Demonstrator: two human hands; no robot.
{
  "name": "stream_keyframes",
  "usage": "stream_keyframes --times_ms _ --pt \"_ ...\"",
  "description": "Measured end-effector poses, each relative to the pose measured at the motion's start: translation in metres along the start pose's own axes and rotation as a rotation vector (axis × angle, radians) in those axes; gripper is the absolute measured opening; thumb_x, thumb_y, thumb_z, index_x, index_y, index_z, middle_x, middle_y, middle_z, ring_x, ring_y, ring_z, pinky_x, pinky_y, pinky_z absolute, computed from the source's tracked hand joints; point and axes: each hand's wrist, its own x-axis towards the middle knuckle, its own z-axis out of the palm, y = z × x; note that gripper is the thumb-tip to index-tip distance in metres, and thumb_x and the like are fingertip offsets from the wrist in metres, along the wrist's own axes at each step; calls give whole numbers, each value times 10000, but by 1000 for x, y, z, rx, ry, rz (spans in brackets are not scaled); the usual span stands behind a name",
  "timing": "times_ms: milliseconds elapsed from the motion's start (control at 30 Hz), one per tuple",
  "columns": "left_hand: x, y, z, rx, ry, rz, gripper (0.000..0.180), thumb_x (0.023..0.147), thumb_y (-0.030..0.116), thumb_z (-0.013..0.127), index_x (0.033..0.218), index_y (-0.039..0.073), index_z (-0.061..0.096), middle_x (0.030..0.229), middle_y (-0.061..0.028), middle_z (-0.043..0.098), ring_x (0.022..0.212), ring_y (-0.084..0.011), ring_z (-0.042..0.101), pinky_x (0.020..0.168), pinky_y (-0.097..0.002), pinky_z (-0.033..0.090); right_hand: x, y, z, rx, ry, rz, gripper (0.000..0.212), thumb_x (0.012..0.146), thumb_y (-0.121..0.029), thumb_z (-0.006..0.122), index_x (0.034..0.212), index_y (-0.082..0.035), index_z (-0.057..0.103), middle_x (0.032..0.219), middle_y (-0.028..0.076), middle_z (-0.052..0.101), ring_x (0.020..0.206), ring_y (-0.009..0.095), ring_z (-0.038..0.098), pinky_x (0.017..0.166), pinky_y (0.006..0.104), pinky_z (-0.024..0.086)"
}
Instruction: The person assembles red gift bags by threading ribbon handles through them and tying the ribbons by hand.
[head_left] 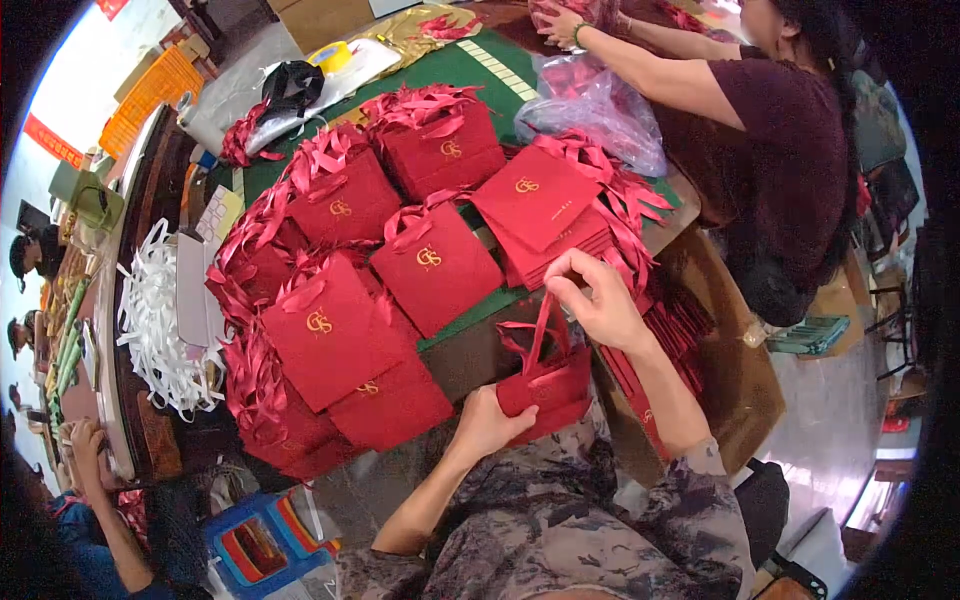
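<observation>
A small red gift bag (pixel 560 392) rests near my lap at the table's front edge, tilted. My left hand (pixel 493 422) is closed round its near left side, thumb on the front. Above it, my right hand (pixel 597 300) pinches a red ribbon handle (pixel 543 330) and draws it upward from the bag's top. Just beyond lie stacks of flat red bags with gold emblems: one bag (pixel 437 268) in the middle, a pile (pixel 325 330) at the left, and another stack (pixel 535 200) by my right hand. Pink-red ribbons spill from their tops.
At the far right a co-worker (pixel 770 150) in a dark top handles a red bundle beside a clear plastic bag (pixel 600 115). White ribbons (pixel 165 320) hang at the left. An open cardboard box (pixel 735 400) with red bags stands at my right. Another person's hand (pixel 83 440) shows far left.
</observation>
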Motion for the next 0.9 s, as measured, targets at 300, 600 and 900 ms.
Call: stream_keyframes --times_ms 300,600,900 --pt "-13 -7 -8 -158 -56 54 381 786 165 785 1125 22 686 940 -162 742 872 -265 729 791 -377 557 13 -13 9 -44 -12 32 83 968 -102 622 1009 -30 613 855 -22 597 789 46 531 661 212 451" --pt "14 17 -50 -678 208 -2 464 827 56 784 1252 -14 612 1184 -49 674 1055 -147 623 942 -323 505 -9 2 14 131 2 90 365 999 -88 584 1349 4 538 1133 44 636 1042 95 580 911 251 465" --pt "59 59 -74 -630 498 302 699 922 25 658 1504 -17 273 1458 -187 457 1264 -232 517 1044 -353 441 40 9 44 203 341 -194 261 1022 -93 550 1264 3 527 1148 35 598 1083 99 536 951 263 442"
